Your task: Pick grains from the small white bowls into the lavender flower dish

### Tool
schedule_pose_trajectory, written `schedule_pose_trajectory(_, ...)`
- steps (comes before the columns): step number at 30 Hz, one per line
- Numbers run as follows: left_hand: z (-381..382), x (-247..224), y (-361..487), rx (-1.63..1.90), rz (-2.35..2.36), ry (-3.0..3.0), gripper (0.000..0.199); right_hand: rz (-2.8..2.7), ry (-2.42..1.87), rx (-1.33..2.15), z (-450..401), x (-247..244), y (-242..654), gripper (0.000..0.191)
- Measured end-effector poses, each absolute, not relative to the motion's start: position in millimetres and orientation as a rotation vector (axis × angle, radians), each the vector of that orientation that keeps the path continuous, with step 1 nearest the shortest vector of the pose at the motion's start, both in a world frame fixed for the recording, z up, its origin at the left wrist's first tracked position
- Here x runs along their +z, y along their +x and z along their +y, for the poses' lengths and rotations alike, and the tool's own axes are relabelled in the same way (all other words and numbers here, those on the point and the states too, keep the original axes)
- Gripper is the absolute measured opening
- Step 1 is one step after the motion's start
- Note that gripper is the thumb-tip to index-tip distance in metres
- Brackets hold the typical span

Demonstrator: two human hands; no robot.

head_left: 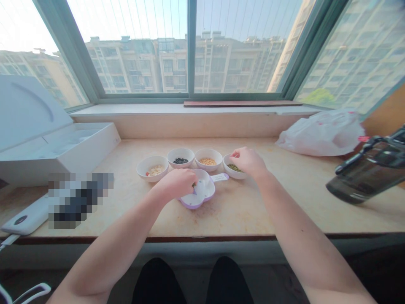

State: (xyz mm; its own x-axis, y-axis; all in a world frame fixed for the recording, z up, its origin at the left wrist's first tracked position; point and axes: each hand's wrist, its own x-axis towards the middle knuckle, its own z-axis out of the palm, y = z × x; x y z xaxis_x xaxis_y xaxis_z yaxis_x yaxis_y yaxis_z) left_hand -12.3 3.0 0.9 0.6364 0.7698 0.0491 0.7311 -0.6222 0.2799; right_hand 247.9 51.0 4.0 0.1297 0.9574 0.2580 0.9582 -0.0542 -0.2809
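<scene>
Lobed, shallow dish (206,193), glossy white with purple rim, sits mid-counter; its handle (220,177) points right and slightly away, long axis likewise, handle print unreadable. Person's left hand (177,182) is over the dish, right hand (249,161) at a round white bowl (243,175) of small green beans (234,167); can't tell either's finger grip.
</scene>
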Motion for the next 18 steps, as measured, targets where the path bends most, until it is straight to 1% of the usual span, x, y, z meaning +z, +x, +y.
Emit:
schedule_pose_trajectory(5,3.3,-8.1,-7.0,0.363,1.307,2.575,0.020,-1.857,-2.075,-0.009,49.5,4.4,247.0,0.024)
schedule_pose_trajectory(12,9.9,-17.5,-4.3,0.335,1.281,2.707,0.020,-1.848,-2.097,0.009,46.5,5.3,244.2,0.020)
schedule_pose_trajectory(18,12.1,-14.2,-5.8,0.287,1.295,2.747,0.020,-1.823,-2.099,0.070,45.9,6.2,243.8,0.015)
